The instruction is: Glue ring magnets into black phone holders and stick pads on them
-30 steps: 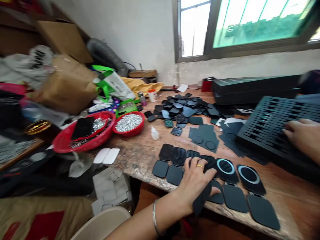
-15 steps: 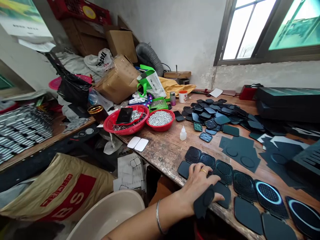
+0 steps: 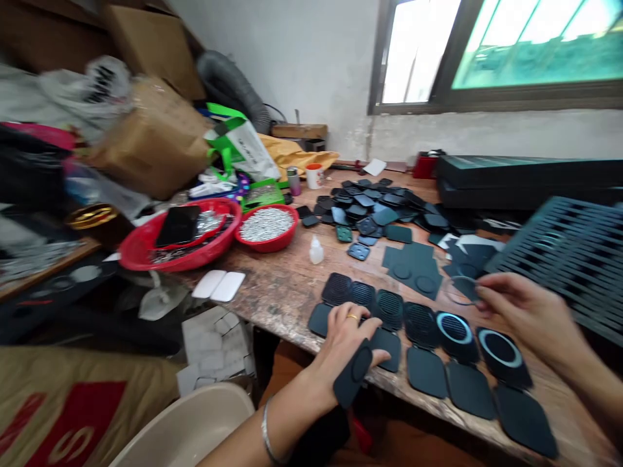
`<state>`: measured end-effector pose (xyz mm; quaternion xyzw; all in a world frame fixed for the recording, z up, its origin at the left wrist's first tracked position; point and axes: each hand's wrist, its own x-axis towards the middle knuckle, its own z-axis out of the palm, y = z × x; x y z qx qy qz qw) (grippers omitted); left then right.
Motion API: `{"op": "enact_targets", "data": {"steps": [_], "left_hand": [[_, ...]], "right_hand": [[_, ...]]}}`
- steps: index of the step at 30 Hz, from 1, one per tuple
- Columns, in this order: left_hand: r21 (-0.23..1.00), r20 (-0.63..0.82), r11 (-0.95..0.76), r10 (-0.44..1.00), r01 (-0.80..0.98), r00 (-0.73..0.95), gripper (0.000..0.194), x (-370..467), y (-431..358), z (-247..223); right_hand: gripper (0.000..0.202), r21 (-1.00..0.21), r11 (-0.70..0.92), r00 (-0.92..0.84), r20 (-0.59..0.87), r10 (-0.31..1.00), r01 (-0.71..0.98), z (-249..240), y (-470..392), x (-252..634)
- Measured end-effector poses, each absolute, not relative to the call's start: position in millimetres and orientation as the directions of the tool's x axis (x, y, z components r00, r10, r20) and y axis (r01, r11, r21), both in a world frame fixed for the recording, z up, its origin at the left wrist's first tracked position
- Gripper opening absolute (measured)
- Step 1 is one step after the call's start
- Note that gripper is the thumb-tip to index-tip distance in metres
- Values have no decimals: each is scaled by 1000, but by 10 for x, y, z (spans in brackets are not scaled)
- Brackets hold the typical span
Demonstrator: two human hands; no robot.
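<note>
My left hand (image 3: pixel 351 337) rests with fingers spread on the open black cases at the table's front edge. A dark sheet with a ring outline (image 3: pixel 354 373) lies against its wrist. At the right, my right hand (image 3: pixel 511 299) pinches a thin clear ring (image 3: pixel 460 290) above the dark sheets. A row of open black cases (image 3: pixel 422 324) runs along the front edge; pale rings show in the two rightmost, such as this pale ring (image 3: pixel 500 347).
Behind lie a pile of black cases (image 3: pixel 379 204), dark cut sheets (image 3: pixel 413 266) and a small glue bottle (image 3: pixel 316 250). Red baskets (image 3: pixel 272 245) stand left, a slotted dark tray (image 3: pixel 574 259) right, a beige basin (image 3: pixel 195 421) below.
The view has turned to the right. My right hand has come into view holding the clear ring. My left hand stays on the cases.
</note>
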<state>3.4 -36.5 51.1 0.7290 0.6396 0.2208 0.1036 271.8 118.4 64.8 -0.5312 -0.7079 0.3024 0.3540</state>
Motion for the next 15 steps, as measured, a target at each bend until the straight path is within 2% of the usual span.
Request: {"op": "enact_targets", "data": {"steps": [2, 6, 9, 15], "left_hand": [[412, 188, -165, 978, 896, 94, 48, 83, -291, 468], [343, 198, -212, 969, 915, 151, 43, 227, -161, 416], [312, 196, -243, 962, 918, 188, 38, 339, -96, 389], [280, 172, -267, 959, 922, 225, 34, 445, -13, 378]], "right_hand": [[28, -897, 159, -299, 32, 954, 413, 616, 1168, 2540], [28, -929, 84, -420, -82, 904, 360, 543, 1161, 2312], [25, -920, 51, -456, -145, 878, 390, 447, 1160, 2252], [10, -809, 159, -454, -146, 879, 566, 310, 1184, 2224]]}}
